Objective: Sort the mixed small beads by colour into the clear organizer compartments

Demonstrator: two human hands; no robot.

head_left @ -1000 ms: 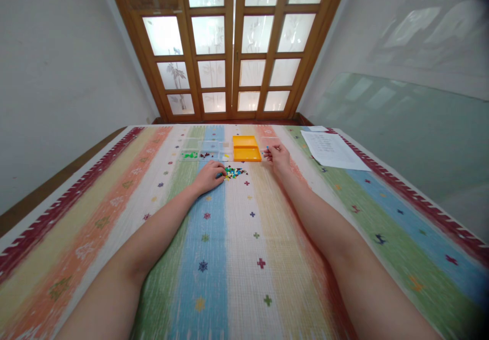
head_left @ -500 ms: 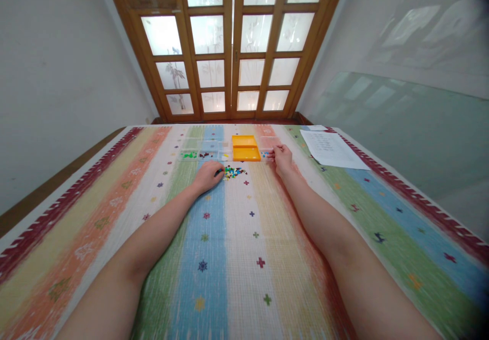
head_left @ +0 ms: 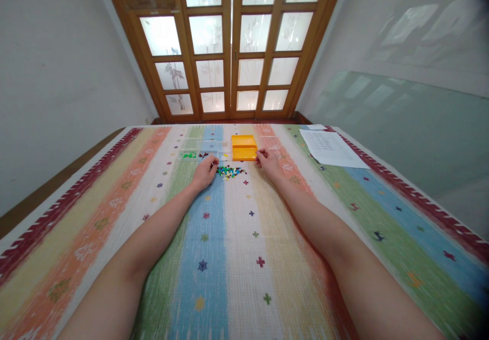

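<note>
A small pile of mixed coloured bits (head_left: 231,172) lies on the striped cloth between my hands. My left hand (head_left: 206,173) is just left of the pile, thumb and fingers pinched together near the clear boxes. Whatever is in that pinch is too small to make out. My right hand (head_left: 269,162) is closed, its fingertips by the right front corner of the open yellow box (head_left: 244,153); I cannot tell what they hold. Clear boxes left of the yellow one contain green bits (head_left: 189,155), dark red bits (head_left: 204,155) and a few yellow bits (head_left: 225,155).
Another clear box (head_left: 270,141) is partly covered by my right hand. White paper sheets (head_left: 331,149) with writing lie at the table's far right. The patterned tablecloth (head_left: 244,279) spreads toward me. Behind the table stand wooden glazed doors (head_left: 232,75).
My right hand has moved left, from the clear box on the right to the yellow box's corner. My left hand has drawn back slightly left and up from the pile.
</note>
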